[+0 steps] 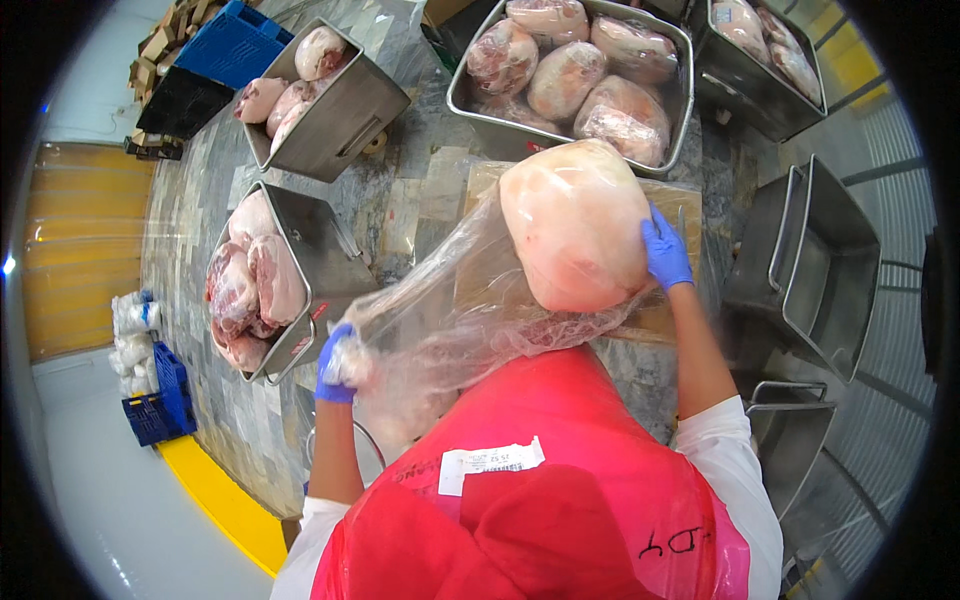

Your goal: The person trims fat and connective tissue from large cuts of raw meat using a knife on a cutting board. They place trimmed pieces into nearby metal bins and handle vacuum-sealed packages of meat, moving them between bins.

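A large pale piece of meat [575,225] in clear plastic hangs or rests in front of me, over a brown board [480,290]. My right hand [666,248], in a blue glove, presses against its right side with the fingers spread. The clear plastic bag [440,300] stretches from the meat down to the left. Its gathered end is bunched in my left hand [338,366], also blue-gloved and closed around the plastic. Whether the meat touches the board underneath is hidden.
Metal tubs with meat stand at the left [300,290], upper left [350,110], far middle [570,140] and upper right [760,90]. An open metal tub [800,270] stands at the right. Blue crates [160,400] lie by a yellow floor strip [225,500].
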Tool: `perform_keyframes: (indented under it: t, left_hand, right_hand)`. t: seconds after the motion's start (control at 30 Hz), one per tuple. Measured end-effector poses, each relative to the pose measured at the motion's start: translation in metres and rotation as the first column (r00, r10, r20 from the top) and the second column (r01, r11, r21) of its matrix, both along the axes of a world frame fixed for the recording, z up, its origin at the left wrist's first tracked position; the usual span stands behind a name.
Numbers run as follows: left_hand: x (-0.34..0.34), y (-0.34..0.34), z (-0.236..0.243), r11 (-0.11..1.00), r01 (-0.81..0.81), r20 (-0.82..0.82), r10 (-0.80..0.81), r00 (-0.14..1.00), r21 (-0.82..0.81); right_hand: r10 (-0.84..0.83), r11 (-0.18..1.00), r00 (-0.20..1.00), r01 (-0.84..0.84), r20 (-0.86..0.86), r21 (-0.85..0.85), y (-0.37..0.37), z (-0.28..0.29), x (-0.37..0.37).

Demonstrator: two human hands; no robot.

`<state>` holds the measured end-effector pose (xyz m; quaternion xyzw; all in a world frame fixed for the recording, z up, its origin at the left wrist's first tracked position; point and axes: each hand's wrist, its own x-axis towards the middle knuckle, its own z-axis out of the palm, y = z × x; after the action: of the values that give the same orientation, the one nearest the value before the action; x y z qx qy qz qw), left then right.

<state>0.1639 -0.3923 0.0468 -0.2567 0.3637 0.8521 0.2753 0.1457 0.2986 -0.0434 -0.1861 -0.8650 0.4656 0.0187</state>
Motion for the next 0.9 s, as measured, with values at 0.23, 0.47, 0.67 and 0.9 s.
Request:
perform_keyframes:
  t: [0.23, 0.47, 0.67, 0.9]
  left_hand:
    - [-0.076, 0.187, 0.026, 0.861, -0.181, -0.361, -0.003, 0.933, -0.476]
    - [-0.082, 0.228, 0.081, 0.962, 0.262, -0.083, -0.256, 0.963, 0.08]
    - [-0.04, 0.227, 0.034, 0.316, -0.322, -0.424, -0.83, 0.362, -0.892]
    - [-0.049, 0.271, 0.047, 0.252, -0.403, -0.238, -0.968, -0.086, -0.88]
  right_hand:
    - [0.676, 0.736, 0.714, -0.646, -0.181, 0.203, -0.202, 0.205, -0.01]
    - [0.469, 0.882, 0.743, -0.421, -0.477, 0.212, -0.258, 0.148, -0.01]
    - [-0.026, 0.341, 0.971, 0.232, 0.238, -0.911, -0.239, 0.072, -0.009]
    - [0.395, 0.212, 0.771, 0.453, 0.5, -0.866, -0.256, 0.1, 0.004]
